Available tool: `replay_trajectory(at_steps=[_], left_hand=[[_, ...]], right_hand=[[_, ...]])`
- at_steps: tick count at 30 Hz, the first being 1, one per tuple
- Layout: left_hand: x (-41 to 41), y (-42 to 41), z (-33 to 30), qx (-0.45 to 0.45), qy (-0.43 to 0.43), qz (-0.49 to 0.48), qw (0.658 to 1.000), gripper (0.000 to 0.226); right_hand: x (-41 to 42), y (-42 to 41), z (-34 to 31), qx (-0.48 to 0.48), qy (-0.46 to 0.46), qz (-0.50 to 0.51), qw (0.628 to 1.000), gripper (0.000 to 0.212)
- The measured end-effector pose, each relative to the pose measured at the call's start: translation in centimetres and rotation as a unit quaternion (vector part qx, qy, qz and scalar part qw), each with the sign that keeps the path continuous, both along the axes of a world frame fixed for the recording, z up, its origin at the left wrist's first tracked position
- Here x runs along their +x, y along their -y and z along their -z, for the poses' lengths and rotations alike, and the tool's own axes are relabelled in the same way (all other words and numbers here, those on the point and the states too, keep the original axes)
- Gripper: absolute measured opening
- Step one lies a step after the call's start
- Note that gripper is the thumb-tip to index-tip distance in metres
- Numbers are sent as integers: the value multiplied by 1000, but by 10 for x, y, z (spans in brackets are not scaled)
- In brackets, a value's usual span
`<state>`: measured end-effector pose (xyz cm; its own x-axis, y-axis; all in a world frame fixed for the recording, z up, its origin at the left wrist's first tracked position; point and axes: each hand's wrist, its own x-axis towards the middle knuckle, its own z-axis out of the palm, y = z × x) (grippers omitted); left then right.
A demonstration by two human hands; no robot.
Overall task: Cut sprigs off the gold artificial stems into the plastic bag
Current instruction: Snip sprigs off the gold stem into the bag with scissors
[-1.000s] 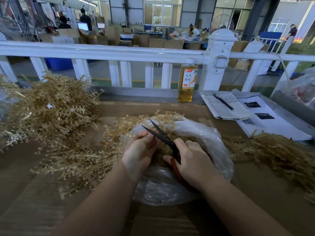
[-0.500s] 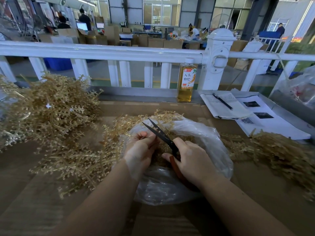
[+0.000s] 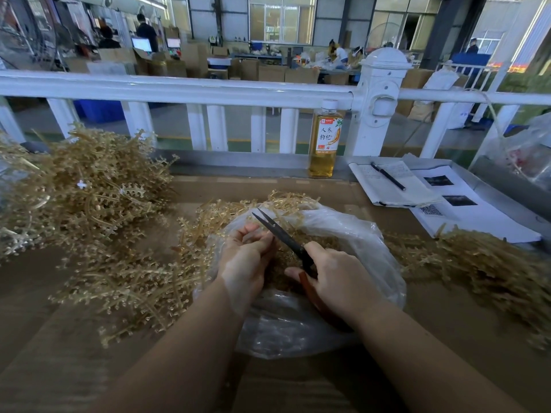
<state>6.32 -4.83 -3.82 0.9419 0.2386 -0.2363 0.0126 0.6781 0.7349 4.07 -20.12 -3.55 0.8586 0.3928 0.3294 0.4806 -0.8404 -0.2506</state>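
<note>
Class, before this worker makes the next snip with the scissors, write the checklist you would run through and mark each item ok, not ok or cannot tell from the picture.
1. Right hand grips the scissors by the handles: ok.
2. Scissor blades apart, ready to cut: cannot tell; they look nearly closed.
3. Left hand holds a gold stem at the blades: cannot tell; its curled fingers hide what they pinch.
4. Left fingers away from the blades: not ok; they sit right beside them.
5. Plastic bag open under the cut: ok.
6. Uncut gold stems nearby: ok, piled at left.
</note>
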Motion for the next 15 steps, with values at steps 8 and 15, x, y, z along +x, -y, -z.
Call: replay_trajectory(at_steps=[8,15], left_hand=[[-3,0,0,29,40,31,998,29],[-5,-5,-1,20,32,79,996,18]], right_hand=[[-1,2,-3,50,-11,6,999,44],[-1,-1,-6,71,-38,21,997,41]])
